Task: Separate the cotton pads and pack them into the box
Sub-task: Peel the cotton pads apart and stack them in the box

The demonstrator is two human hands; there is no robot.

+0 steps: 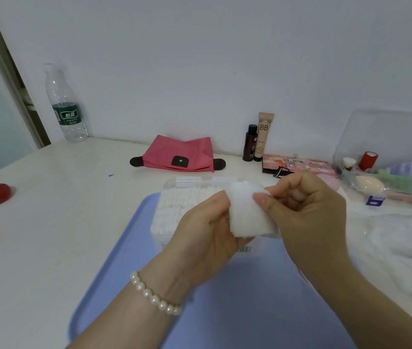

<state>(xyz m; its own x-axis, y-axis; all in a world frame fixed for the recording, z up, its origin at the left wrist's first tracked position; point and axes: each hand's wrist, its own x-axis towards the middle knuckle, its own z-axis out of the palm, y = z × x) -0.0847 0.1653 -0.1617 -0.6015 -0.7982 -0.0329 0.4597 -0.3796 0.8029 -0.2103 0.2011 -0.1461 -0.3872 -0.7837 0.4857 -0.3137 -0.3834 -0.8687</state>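
A: While both hands are up over the blue tray (129, 268), what holds what?

B: The left hand (199, 238) grips a small stack of cotton pads (247, 217); the right hand (305, 210) pinches its top edge. I'd peel one pad at a time, lightly, so none tears.

A: And the box (187, 182)?

B: Just behind the hands, on the tray's far end, already partly filled with pads.

A: Anything in the way?

B: Nothing close. Towards the counter's far edge lie a pink pouch (177, 153) and two cosmetic bottles (256, 143); a water bottle (65, 107) stands at the far left corner.
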